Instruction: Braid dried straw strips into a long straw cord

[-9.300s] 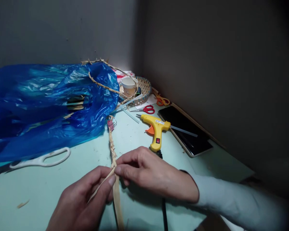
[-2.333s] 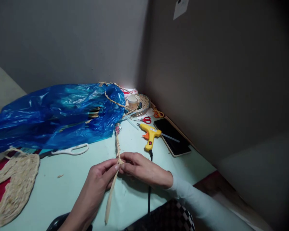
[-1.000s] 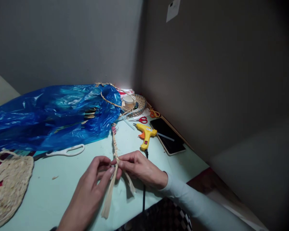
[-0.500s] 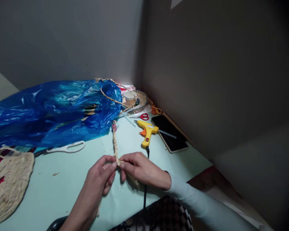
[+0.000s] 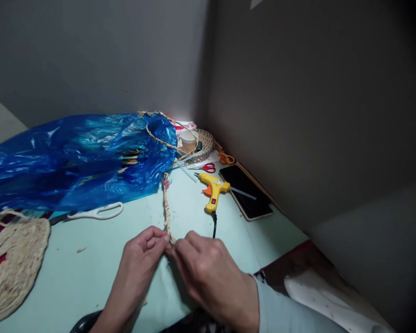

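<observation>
Right hand now over braid, lengthwise away.

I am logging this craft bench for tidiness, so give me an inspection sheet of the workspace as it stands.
Surface: pale green table, bits of straw scattered on it.
Job's things: braided straw cord runs away from the hands; a pink clip sits at its far end.
Clutter: blue plastic bag, white scissors, woven mat, yellow glue gun, red scissors, orange scissors, tablet, wicker tray holding a cup.
Hands: left hand and right hand pinch the cord's near end.
Cables: black cord from the glue gun.
Surroundings: grey walls meeting in a corner.
</observation>
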Demonstrator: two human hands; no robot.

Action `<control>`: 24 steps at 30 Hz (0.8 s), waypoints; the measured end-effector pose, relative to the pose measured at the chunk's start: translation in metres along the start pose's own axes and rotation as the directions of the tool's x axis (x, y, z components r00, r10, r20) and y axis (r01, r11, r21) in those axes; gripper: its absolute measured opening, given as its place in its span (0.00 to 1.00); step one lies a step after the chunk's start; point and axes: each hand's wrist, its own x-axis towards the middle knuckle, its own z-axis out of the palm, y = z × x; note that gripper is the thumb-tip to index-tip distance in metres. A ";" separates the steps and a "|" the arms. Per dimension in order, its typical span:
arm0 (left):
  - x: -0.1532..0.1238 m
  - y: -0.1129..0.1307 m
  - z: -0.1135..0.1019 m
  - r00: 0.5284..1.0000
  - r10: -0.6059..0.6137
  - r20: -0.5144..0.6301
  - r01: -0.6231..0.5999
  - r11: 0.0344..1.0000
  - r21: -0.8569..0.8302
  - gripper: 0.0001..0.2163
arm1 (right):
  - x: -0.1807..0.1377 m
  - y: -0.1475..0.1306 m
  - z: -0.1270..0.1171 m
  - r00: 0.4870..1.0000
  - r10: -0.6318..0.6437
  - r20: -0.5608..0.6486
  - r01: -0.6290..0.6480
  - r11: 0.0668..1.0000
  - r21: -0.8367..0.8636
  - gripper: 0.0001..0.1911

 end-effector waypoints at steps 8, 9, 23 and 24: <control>-0.005 0.001 -0.001 0.999 -0.005 0.050 0.011 0.992 -0.127 0.13 | -0.003 -0.012 0.013 0.979 -0.200 -0.043 0.197 0.978 -0.071 0.09; -0.005 0.001 -0.001 0.999 -0.016 0.047 0.024 0.986 -0.167 0.13 | 0.000 -0.008 0.007 0.987 -0.156 -0.037 0.157 0.987 0.018 0.11; -0.005 0.002 -0.006 0.997 -0.033 0.071 0.043 0.989 -0.145 0.15 | 0.044 0.029 0.000 0.960 0.035 0.278 -0.210 0.745 0.633 0.16; -0.005 0.003 -0.007 0.997 -0.023 0.079 0.031 0.994 -0.109 0.14 | 0.043 0.028 0.001 0.966 0.048 0.255 -0.202 0.754 0.625 0.17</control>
